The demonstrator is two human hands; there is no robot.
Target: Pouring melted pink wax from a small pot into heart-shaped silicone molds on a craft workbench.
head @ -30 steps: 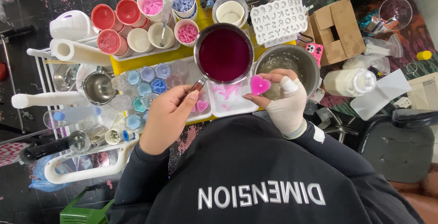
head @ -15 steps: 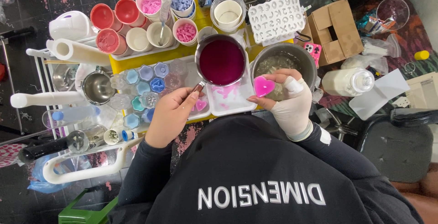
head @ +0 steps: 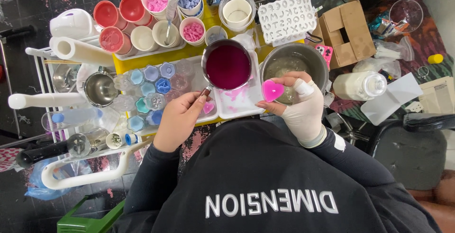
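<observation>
My left hand (head: 177,119): clenched on the handle of the small steel saucepan of dark magenta liquid (head: 227,66).
My right hand (head: 298,105): fingertips grasping a pink heart-shaped wax piece (head: 272,91).

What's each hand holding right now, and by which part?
Left hand grips the small metal pot of dark pink liquid by its handle. Right hand pinches the pink heart-shaped mould at its edges.

An open brown cardboard box (head: 350,28) sits beside a pink, perhaps phone-sized case (head: 325,53).
</observation>
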